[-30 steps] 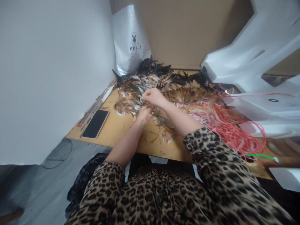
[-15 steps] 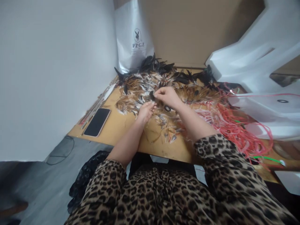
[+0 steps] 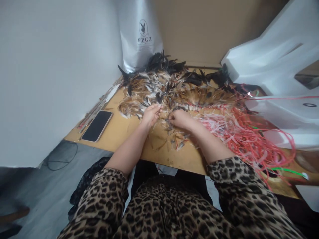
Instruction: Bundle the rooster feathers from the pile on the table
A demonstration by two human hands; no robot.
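1. Near us, the wooden table's [image 3: 124,132] front edge lay bare; a phone [image 3: 97,121] sat at its left edge.
2. Our left hand [image 3: 151,113] and right hand [image 3: 180,119] rested curled on the feathers [image 3: 174,89], fingers pinching small ones; exact grip unclear.
3. Red cords [image 3: 244,136] sprawled right; a silver bag [image 3: 139,36] stood beyond.

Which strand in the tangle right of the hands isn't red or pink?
The green strand, lying near the table's front right edge. The other strands in the red and pink bundle around it are red, pink or whitish; it alone is bright green.
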